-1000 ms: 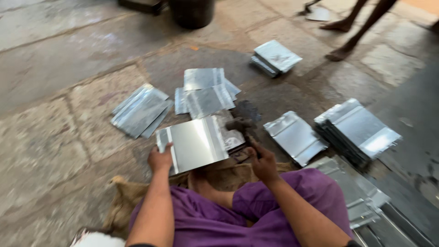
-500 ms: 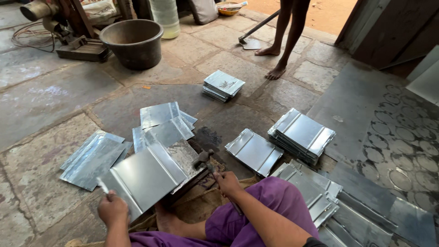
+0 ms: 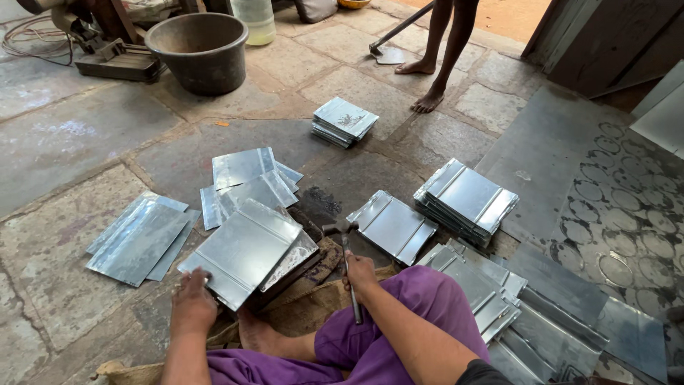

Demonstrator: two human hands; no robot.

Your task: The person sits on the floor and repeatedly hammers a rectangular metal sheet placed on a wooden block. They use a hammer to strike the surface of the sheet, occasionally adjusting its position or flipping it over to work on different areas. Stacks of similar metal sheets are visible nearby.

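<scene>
While the left hand (image 3: 191, 308) is gripping the near edge of a folded metal sheet (image 3: 241, 251), the right hand (image 3: 358, 274) is closing around a hammer (image 3: 345, 257) beside it.

The left hand (image 3: 192, 303) grips the near edge of a metal sheet (image 3: 242, 249) lying on a block. The right hand (image 3: 360, 274) holds a hammer (image 3: 345, 253), head at 12 o'clock, just right of the sheet. More sheet stacks (image 3: 467, 199) lie from 9 to 3 o'clock. A bucket (image 3: 203, 50) stands at 11 o'clock; another person's bare legs (image 3: 442, 53) at 1 o'clock.
</scene>
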